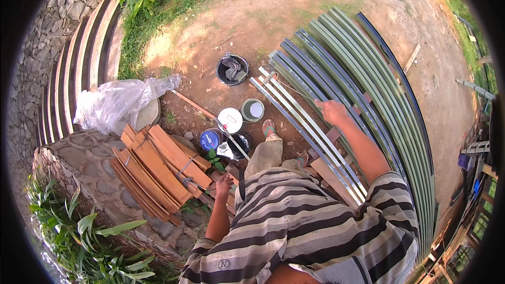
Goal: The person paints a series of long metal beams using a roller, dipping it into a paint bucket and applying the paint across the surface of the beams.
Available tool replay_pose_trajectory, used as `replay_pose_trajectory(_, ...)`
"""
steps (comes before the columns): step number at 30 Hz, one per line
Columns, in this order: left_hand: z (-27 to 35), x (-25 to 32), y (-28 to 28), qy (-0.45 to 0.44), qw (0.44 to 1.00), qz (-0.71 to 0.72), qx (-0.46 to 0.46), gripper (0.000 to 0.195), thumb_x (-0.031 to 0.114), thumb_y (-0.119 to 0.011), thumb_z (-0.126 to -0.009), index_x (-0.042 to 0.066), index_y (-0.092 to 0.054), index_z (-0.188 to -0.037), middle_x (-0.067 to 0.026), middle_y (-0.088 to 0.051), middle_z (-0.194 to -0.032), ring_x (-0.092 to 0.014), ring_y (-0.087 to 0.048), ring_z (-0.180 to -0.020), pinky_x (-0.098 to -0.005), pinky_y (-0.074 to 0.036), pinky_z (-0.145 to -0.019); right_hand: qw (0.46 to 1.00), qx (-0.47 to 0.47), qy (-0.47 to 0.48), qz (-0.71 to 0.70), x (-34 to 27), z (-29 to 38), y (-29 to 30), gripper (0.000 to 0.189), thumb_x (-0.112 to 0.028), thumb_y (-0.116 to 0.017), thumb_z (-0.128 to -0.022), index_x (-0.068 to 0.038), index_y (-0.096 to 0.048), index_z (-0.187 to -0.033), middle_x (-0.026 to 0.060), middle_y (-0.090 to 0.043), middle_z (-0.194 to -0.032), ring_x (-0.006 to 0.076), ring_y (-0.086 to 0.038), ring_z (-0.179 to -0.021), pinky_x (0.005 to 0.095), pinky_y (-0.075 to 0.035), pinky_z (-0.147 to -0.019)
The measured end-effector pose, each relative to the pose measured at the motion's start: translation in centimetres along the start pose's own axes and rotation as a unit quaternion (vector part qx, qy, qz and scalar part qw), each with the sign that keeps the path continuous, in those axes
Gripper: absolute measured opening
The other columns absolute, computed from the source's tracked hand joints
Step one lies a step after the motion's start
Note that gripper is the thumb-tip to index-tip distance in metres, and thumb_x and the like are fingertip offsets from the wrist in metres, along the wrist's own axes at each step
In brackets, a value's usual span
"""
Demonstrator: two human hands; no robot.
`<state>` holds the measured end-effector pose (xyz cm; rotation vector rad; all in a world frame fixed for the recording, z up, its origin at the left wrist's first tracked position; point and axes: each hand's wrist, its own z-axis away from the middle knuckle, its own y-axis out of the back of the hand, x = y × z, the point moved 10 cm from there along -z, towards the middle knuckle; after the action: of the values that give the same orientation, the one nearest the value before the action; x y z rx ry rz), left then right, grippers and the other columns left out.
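My right hand (333, 111) grips the end of a small paint roller's thin handle (294, 90). The roller head (268, 77) rests on or just above the ends of two pale metal profiles (311, 126). Beside them, on the left, lies a blue-grey profile (288, 120). Under and beyond my right hand runs a row of several long green and bluish metal profiles (355, 63). My left hand (225, 184) hangs with nothing in it, its fingers slightly apart, near a tied stack of brown wooden boards (161, 161).
A black bucket (232, 70) holds a checked cloth. Close to my feet stand a pail of pale liquid (252, 110), a white lid (230, 120), a blue-lidded tub (211, 139) and a long pole (201, 109). Plastic sheeting (118, 102) lies by stone steps (85, 57).
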<state>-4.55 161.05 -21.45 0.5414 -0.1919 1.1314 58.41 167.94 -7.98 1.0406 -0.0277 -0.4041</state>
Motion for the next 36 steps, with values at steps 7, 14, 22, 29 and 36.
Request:
replay_pose_trajectory(7, 0.5, 4.8, 0.2, -0.045, 0.999, 0.017, -0.002, 0.040, 0.033, -0.053, -0.101, 0.004, -0.059, -0.128, -0.0094, -0.070, -0.112, -0.022, -0.067, -0.100, -0.0396, -0.049, -0.086, 0.999, 0.025, -0.001, -0.026, -4.6, -7.5, 1.0, 0.051, -0.017, -0.056, -0.093, -0.035, -0.056, -0.141, 0.0140, -0.071, -0.111, 0.0347, -0.069, -0.099, 0.0473, -0.056, -0.088)
replay_pose_trajectory(14, 0.1, 2.9, 0.6, -0.021, 0.999, 0.044, 0.013, 0.038, 0.031, -0.055, -0.100, 0.003, -0.060, -0.126, -0.0086, -0.071, -0.107, -0.021, -0.068, -0.097, -0.0379, -0.050, -0.082, 1.000, -0.003, -0.007, -0.001, -0.8, -0.7, -0.1, 0.051, -0.014, -0.056, -0.091, -0.033, -0.060, -0.138, 0.0158, -0.072, -0.106, 0.0356, -0.070, -0.095, 0.0473, -0.056, -0.085)
replay_pose_trajectory(22, -0.4, 0.4, -0.7, -0.014, 0.999, 0.047, 0.010, 0.042, 0.030, -0.056, -0.099, 0.003, -0.058, -0.131, -0.0074, -0.071, -0.101, -0.019, -0.069, -0.086, -0.0349, -0.049, -0.069, 0.999, -0.032, -0.006, -0.005, 3.9, 11.5, -2.9, 0.047, -0.018, -0.060, -0.090, -0.031, -0.061, -0.136, 0.0153, -0.070, -0.109, 0.0350, -0.070, -0.092, 0.0488, -0.057, -0.080)
replay_pose_trajectory(29, -1.8, 4.4, -0.7, -0.042, 0.999, -0.002, 0.000, 0.035, 0.033, -0.056, -0.100, 0.006, -0.062, -0.122, -0.0063, -0.070, -0.103, -0.017, -0.067, -0.089, -0.0339, -0.050, -0.076, 1.000, 0.007, 0.008, -0.014, -2.8, 4.6, -5.2, 0.049, -0.012, -0.052, -0.092, -0.030, -0.061, -0.137, 0.0170, -0.069, -0.105, 0.0368, -0.070, -0.092, 0.0482, -0.057, -0.080)
replay_pose_trajectory(36, -3.4, 7.6, -1.0, -0.072, 0.995, 0.058, -0.026, 0.032, 0.028, -0.058, -0.100, 0.002, -0.063, -0.118, -0.0082, -0.070, -0.098, -0.014, -0.065, -0.079, -0.0272, -0.049, -0.064, 0.997, 0.061, 0.045, -0.009, -10.0, -4.3, -1.4, 0.051, -0.010, -0.052, -0.091, -0.028, -0.060, -0.138, 0.0168, -0.071, -0.094, 0.0346, -0.072, -0.087, 0.0451, -0.058, -0.076)
